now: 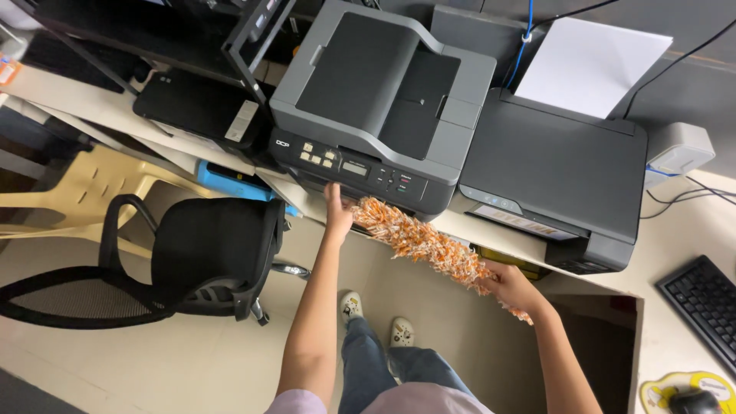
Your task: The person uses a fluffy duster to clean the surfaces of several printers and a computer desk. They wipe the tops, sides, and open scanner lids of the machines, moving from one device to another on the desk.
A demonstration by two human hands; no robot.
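Fluffy orange-and-white duster — right hand grip pinching its end, left hand spread on the grey printer.

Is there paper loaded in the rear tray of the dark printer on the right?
Loaded: a white sheet stands up from the rear of the dark printer, leaning back toward the wall.

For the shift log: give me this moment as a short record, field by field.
left hand: left hand touches the front edge of the grey printer
right hand: right hand grips the orange-and-white duster
duster: lies slanted along the printer's front
beside: dark printer with white paper
floor: black office chair
desk: keyboard
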